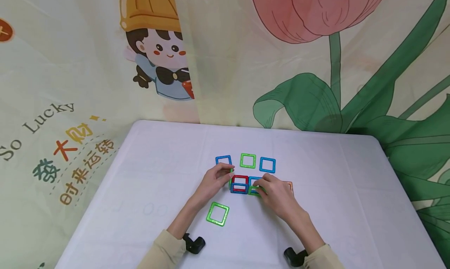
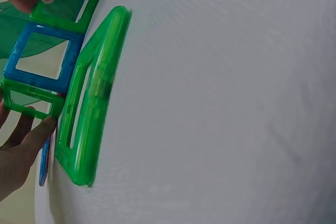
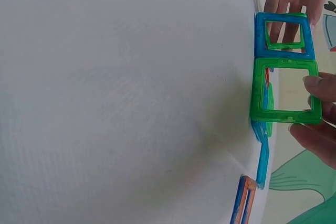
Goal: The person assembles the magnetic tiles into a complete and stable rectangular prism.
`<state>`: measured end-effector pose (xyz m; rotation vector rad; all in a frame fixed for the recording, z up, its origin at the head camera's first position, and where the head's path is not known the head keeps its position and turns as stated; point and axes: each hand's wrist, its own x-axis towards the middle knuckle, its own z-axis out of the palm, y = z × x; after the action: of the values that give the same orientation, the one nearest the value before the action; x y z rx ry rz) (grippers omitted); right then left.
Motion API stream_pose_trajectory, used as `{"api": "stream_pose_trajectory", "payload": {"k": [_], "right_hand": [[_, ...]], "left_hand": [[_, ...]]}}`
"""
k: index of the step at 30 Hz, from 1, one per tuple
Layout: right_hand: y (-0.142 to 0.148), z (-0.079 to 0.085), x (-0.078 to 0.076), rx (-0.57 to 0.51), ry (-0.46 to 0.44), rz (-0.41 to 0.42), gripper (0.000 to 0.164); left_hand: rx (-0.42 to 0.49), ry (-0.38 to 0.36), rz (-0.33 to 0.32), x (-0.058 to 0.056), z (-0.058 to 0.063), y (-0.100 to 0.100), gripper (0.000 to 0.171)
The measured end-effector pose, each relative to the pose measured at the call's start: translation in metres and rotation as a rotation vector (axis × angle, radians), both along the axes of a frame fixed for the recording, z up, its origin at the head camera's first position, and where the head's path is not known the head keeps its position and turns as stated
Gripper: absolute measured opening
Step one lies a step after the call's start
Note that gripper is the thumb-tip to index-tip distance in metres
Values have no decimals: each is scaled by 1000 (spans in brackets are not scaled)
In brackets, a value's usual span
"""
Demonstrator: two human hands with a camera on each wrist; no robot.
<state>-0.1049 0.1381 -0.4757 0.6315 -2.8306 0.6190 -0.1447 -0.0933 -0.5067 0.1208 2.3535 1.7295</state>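
The left hand (image 1: 215,180) pinches an upright green translucent plastic square frame (image 2: 34,92) at the left end of a small standing cluster, short of the far edge of the white cloth-covered table (image 1: 158,163). The right hand (image 1: 279,193) has thumb and fingers clamped on another green translucent plastic square frame (image 3: 258,90), beside a blue translucent plastic square frame (image 3: 261,38). They look light, stiff and probably a bit slippery; I'd take one by its outer rim, gently. The rims are glossy and round-cornered, around open middles. A loose green plastic square frame (image 2: 102,82) lies flat on finely textured cloth, farther from that far edge.
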Motion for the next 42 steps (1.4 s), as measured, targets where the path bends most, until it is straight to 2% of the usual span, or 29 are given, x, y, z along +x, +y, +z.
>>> {"api": "stream_pose_trajectory", "payload": {"k": [10, 24, 33, 42], "right_hand": [[1, 0, 1, -17, -11, -7, 20], [14, -3, 3, -80, -34, -46, 29], [31, -9, 6, -52, -60, -84, 27], [49, -20, 5, 31, 2, -56, 31]], "left_hand": [[4, -7, -8, 0, 0, 0, 32], [18, -6, -4, 0, 0, 0, 32], [27, -7, -11, -1, -1, 0, 32], [32, -3, -19, -1, -1, -1, 33]]}}
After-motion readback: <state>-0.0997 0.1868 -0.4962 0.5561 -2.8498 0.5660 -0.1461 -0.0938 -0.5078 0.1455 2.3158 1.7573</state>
